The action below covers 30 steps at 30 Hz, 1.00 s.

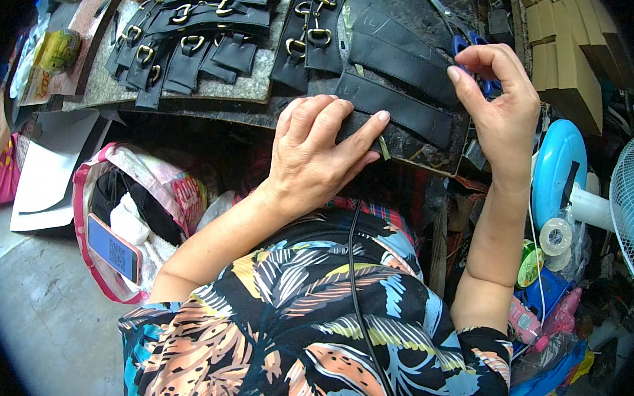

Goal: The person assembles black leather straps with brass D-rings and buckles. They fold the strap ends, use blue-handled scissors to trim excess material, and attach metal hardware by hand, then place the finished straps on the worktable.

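Observation:
My left hand (314, 142) lies at the table's front edge, index finger stretched out, other fingers bent. It touches the near end of a black leather strap (406, 110); what is under its palm is hidden. A second black strap (402, 67) lies just beyond. A small yellowish-green strip (385, 148) sticks out by the left fingertips. My right hand (500, 101) is raised at the right end of the straps, thumb and index finger apart, with nothing visible between them. Scissors with blue handles (460, 44) lie behind it, partly hidden by the fingers.
Black straps with brass-coloured horsebit fittings (223, 16) are piled on a grey board (255, 89) at the left. Far left stands a yellow tape roll (59, 51). Cardboard boxes (565, 69) and a fan (633, 200) are at the right. A phone (114, 247) lies on a bag below.

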### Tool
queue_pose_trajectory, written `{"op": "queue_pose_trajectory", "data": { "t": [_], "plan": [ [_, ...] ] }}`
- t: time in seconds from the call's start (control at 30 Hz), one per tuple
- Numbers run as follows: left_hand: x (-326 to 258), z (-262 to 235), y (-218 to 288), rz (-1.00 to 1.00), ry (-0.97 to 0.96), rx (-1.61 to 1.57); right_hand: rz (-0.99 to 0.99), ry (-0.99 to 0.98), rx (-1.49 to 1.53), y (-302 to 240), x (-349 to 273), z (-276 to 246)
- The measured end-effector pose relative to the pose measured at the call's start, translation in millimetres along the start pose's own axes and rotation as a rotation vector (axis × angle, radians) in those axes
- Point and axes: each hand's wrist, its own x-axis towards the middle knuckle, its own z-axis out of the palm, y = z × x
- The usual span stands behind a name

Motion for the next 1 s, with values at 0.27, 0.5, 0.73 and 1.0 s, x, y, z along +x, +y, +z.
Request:
{"op": "queue_pose_trajectory", "data": {
  "t": [0.27,0.5,0.73,1.0],
  "plan": [
    [7,-8,0,0.024,-0.058,0.041,-0.172,-0.073,-0.372,1,-10,11],
    [14,-12,-4,0.058,-0.047,0.037,-0.168,-0.021,-0.319,5,-8,12],
    [11,-11,-4,0.043,-0.052,0.029,0.034,0.02,0.205,-15,-9,-11],
    [11,-9,-2,0.056,-0.009,0.034,0.005,-0.086,-0.123,-6,-15,22]
  ]
}}
